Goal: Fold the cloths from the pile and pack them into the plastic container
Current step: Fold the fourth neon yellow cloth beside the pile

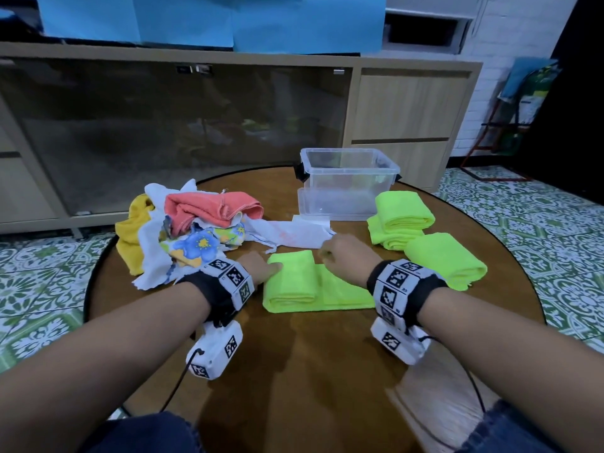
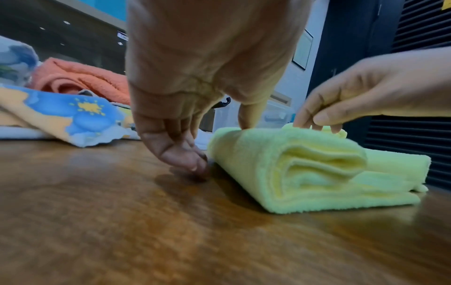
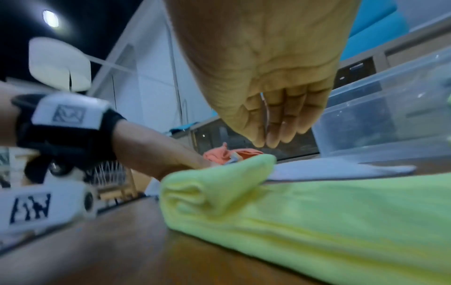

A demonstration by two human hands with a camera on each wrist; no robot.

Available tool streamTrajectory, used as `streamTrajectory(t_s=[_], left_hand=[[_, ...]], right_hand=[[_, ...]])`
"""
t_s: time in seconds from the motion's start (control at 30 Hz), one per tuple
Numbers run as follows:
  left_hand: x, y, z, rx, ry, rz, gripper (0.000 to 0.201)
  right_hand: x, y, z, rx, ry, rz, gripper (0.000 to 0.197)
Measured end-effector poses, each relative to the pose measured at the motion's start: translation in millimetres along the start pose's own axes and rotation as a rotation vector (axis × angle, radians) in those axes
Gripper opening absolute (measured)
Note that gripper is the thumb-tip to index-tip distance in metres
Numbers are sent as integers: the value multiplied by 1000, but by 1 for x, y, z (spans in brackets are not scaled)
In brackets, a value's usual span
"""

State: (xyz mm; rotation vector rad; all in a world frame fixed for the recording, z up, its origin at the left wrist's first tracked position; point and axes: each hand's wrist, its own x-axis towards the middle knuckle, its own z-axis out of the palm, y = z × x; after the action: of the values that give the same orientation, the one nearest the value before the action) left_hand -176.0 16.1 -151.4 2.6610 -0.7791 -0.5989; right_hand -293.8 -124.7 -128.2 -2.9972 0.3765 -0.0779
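Nearest us on the worktop [image 1: 294,371], the green cloth [image 1: 343,294] lies half folded. Our left hand [image 1: 258,268] presses its left flap with relaxed fingers; our right hand [image 1: 346,256] pinches the far edge in its grip. We should carry that edge over squarely and smooth it flat. Beyond wait the pile [image 1: 183,223] and the plastic container [image 1: 346,181].

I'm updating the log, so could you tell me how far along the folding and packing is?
Done: two folded green cloths beside the container, which holds none. In hand: both hands, left and right, are folding a third green cloth. Left: the mixed pile, then packing.
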Motion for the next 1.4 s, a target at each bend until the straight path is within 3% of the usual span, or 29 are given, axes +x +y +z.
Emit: streamTrajectory(t_s=[0.07,0.17,0.37,0.47,0.57,0.73,0.93,1.03,1.2,1.4], left_hand=[[-1,-1,3,-94,-39,-64,45],[0,0,10,-251,-38,-129,44],[4,4,11,-843,-72,-182,30],[3,7,7,-957,-94,-179,21],[-3,14,7,-1021,-115,-104,29],[-9,26,12,-1022,-10,46,39],[-12,48,20,-968,-8,96,47],[-10,53,26,-824,5,192,51],[-10,51,37,-341,105,324,50],[-17,66,44,-222,21,376,57]], right_hand=[[6,-16,0,160,-57,-10,32],[10,-25,11,196,-204,17,31],[11,-19,9,536,-224,225,34],[10,-19,3,760,-245,345,49],[10,-12,-1,875,-272,397,66],[6,-3,-3,1032,-271,449,73],[-8,13,-5,1142,-336,394,49],[-10,20,-4,1160,-319,441,48],[-14,28,-2,1199,-235,549,36],[-18,37,-2,1071,-165,603,27]])
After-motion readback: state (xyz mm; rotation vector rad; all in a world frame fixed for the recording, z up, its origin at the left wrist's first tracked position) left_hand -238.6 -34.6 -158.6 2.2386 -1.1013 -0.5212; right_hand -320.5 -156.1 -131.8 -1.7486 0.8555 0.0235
